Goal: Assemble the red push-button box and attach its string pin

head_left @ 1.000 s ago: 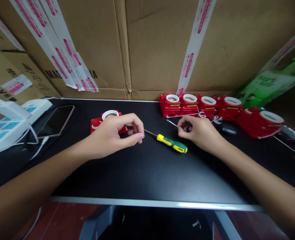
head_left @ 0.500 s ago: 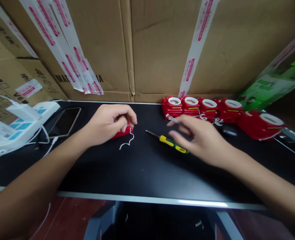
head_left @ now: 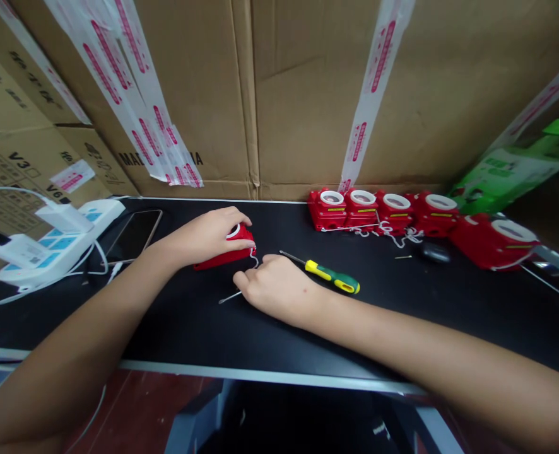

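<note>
My left hand (head_left: 217, 234) is closed over a red box (head_left: 225, 257) with a white round ring, partly hidden under the fingers, resting on the black table. A thin white cord (head_left: 254, 257) runs from the box's right end toward my right hand (head_left: 272, 280). That hand is closed, with the tip of a thin metal rod (head_left: 228, 297) sticking out on its left side; the fingertips are hidden. Just behind my right wrist lies a screwdriver (head_left: 332, 275) with a yellow and green handle, touched by neither hand.
Several red boxes with white rings and cords (head_left: 395, 213) stand in a row at the back right, near a green bottle (head_left: 506, 170). At the left are a phone (head_left: 135, 236) and a power strip (head_left: 71, 243) with white cables. Cardboard (head_left: 303, 113) walls the back.
My right hand has moved left from beside the row of red boxes to just right of the held box, and closed. My left hand has shifted its fingers, showing more of the box.
</note>
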`<state>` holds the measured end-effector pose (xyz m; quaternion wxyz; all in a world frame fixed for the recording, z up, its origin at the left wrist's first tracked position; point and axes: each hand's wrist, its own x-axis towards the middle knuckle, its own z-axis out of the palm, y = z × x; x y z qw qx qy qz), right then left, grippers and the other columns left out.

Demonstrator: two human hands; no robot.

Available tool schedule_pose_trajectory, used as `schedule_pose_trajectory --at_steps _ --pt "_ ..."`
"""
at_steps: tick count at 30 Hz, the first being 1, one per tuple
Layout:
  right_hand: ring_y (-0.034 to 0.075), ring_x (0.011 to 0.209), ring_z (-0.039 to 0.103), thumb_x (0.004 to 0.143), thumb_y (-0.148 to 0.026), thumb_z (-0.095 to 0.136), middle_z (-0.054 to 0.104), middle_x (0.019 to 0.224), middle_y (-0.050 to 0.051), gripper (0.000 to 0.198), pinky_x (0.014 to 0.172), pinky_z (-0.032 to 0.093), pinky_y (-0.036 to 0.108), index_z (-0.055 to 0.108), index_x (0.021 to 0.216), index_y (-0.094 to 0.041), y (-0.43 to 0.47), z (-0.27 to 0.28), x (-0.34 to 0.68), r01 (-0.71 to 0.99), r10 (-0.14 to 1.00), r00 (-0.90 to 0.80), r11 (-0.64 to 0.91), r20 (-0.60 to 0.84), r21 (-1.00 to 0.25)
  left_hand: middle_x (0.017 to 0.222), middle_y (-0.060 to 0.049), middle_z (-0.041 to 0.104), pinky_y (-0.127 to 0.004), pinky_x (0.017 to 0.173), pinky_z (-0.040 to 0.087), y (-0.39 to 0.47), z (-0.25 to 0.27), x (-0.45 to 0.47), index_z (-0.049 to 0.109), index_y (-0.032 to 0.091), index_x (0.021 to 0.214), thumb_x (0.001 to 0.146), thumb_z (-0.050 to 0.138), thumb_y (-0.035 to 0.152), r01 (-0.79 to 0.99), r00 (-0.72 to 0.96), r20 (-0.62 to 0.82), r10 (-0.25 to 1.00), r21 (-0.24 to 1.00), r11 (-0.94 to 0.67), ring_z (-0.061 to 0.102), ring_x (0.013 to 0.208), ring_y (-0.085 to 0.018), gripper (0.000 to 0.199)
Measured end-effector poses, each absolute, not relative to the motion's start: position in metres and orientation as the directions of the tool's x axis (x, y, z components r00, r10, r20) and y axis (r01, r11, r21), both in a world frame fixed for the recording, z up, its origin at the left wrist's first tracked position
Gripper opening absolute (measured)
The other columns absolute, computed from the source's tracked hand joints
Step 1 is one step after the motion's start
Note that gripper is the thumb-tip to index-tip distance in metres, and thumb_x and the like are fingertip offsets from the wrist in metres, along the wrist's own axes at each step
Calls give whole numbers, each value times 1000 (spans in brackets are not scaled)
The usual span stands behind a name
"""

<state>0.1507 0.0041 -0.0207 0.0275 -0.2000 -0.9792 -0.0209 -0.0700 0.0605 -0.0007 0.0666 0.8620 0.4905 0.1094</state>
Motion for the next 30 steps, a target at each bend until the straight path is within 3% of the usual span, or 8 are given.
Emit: schedule_pose_trajectory --at_steps 4,7,10,13,15,20,26,30 --pt "20 60 68 100 -5 58 78 73 7 15 68 43 35 70 96 -13 0 -23 175 408 415 -899 910 140 -76 130 -13 77 -38 102 55 60 2 -70 72 18 130 100 65 64 802 549 126 826 199 -563 73 116 -29 56" --pt "16 58 60 93 -14 67 69 69 -1 7 66 43 29 63 96 -19 0 -23 198 480 525 -812 849 254 -221 129 -12 75 -37 102 54 61 4 -70 74 19 129 101 65 61 771 593 105 799 211 -600 72 114 -27 51" --pt "11 55 47 99 -16 53 50 66 -8 7 57 38 22 52 101 -22 5 -17 219 523 657 -659 750 365 -405 128 -10 73 -37 105 52 60 5 -69 78 22 123 102 65 57 738 631 80 772 245 -628 72 114 -26 43" --pt "10 53 33 103 -26 54 37 64 -10 11 51 29 23 49 93 -24 16 -8 232 347 832 -368 536 414 -769 131 -8 72 -37 107 51 58 7 -67 80 25 120 102 65 54 738 630 40 776 280 -614 71 116 -26 37" --pt "10 53 30 101 -32 64 36 62 -9 21 52 24 26 50 87 -24 23 -2 239 170 894 -230 427 385 -888 135 -8 71 -36 108 50 57 8 -66 81 27 118 101 66 52 744 621 23 784 299 -598 71 118 -26 34" --pt "11 55 30 100 -41 75 38 62 -8 29 56 19 31 56 86 -23 35 0 251 78 920 -134 381 369 -921 138 -7 70 -37 107 51 54 8 -63 82 27 117 97 68 46 748 619 10 785 296 -594 71 119 -26 31" --pt "10 55 29 102 -34 72 38 65 -8 24 56 18 31 58 87 -22 35 -16 264 16 947 -92 310 307 -951 135 -7 72 -38 106 54 53 6 -62 83 27 114 93 73 37 749 623 33 782 266 -607 71 118 -27 26" --pt "9 56 31 100 -36 75 40 65 -8 21 55 19 29 64 92 -20 23 -17 263 0 942 -191 281 276 -960 136 -14 72 -52 120 48 37 6 -47 81 19 111 96 70 27 637 697 302 650 153 -755 58 139 -35 20"
